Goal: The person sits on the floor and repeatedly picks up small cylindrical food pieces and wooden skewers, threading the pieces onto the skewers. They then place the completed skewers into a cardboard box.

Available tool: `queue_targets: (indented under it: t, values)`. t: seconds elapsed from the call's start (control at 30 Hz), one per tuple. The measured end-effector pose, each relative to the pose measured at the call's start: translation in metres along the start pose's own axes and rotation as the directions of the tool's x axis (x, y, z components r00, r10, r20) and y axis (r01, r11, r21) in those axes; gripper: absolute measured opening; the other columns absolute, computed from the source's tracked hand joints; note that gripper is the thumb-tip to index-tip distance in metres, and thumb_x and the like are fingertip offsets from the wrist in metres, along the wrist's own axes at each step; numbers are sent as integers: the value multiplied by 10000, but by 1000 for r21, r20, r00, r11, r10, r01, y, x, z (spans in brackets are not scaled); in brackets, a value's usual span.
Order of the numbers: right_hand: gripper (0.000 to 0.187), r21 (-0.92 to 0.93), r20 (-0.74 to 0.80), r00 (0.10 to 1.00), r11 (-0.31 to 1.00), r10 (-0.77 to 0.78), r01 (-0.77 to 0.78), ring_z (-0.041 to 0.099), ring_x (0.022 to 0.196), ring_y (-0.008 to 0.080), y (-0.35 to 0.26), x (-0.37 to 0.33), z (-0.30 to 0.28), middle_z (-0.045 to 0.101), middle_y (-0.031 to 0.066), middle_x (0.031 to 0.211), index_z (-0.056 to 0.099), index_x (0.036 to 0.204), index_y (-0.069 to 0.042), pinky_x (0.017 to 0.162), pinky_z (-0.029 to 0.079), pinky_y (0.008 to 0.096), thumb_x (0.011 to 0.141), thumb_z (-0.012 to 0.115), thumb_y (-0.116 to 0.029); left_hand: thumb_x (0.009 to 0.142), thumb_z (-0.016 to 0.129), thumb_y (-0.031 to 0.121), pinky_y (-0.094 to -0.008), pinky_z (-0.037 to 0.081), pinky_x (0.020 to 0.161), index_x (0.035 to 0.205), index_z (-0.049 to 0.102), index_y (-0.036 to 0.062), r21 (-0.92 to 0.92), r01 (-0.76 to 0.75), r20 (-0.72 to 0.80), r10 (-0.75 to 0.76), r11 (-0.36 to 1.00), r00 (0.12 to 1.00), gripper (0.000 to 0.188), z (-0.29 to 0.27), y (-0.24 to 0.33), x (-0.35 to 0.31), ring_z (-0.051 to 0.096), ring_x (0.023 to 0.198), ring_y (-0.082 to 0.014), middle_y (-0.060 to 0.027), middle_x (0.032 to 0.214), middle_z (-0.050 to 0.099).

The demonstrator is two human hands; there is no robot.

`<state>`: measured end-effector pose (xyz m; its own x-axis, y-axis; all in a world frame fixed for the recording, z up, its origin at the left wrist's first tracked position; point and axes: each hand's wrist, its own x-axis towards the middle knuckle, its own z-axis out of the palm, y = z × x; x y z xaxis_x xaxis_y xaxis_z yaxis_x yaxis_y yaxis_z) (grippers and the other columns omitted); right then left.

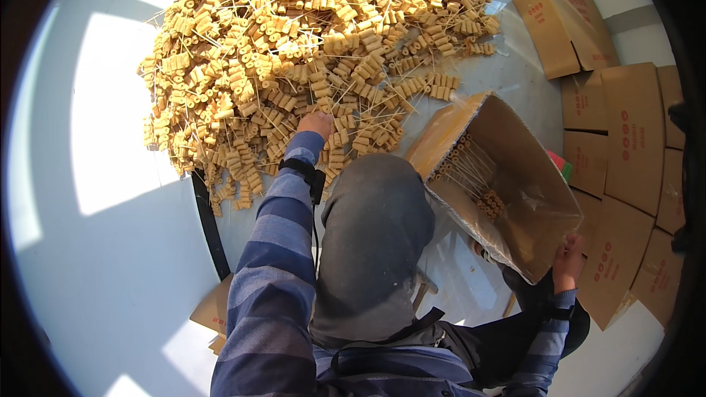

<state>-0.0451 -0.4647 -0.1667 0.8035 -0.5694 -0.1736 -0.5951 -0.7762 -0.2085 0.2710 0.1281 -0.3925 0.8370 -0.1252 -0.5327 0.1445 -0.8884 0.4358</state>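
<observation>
A big heap of skewers (257, 51), each with ridged yellow-tan rolls on a thin stick, lies in front of me. My left hand (316, 125) reaches into its near side, fingers curled in among the skewers. What they hold is hidden. To my right, an open cardboard box (540, 184) with a clear plastic lining is tilted with its mouth toward me. Inside, bundled skewers (471, 173) lie against its left part, sticks side by side. My right hand (568, 261) grips the box's near right corner, fingers closed over the rim.
Closed cardboard boxes (632, 140) stand stacked along the right, with another carton (565, 28) at the far right. A dark table leg or bar (209, 224) rises left of my arm. Beside it sits a low carton (212, 307). My knee (379, 235) is between heap and box.
</observation>
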Motion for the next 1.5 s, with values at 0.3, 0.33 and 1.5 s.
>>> queue_targets:
  t: [0.3,0.33,1.5]
  values:
    - [472,-9,-112,987,994,-113,113,631,1115,320,-68,-14,-37,613,155,1270,467,1404,-94,907,511,385,950,597,-103,1016,473,303,-394,532,736,945,638,32,-293,-41,-128,3,955,992,325,-44,32,-158,692,786,-288,-125,856,725]
    - [485,-65,-167,979,992,-119,110,620,1150,310,-86,-17,-48,603,143,1307,463,1424,-102,927,506,378,959,598,-105,1016,478,299,-415,526,737,935,622,31,-179,-49,-189,14,983,982,314,-60,35,-177,682,799,-313,-139,850,713]
    - [202,-223,-231,655,694,-720,685,648,719,243,-277,-94,-151,637,64,730,582,1061,-45,728,474,376,862,593,-77,901,565,69,-411,485,731,1086,580,70,609,-431,-336,708,666,621,186,-210,226,-375,631,811,-307,-91,907,664]
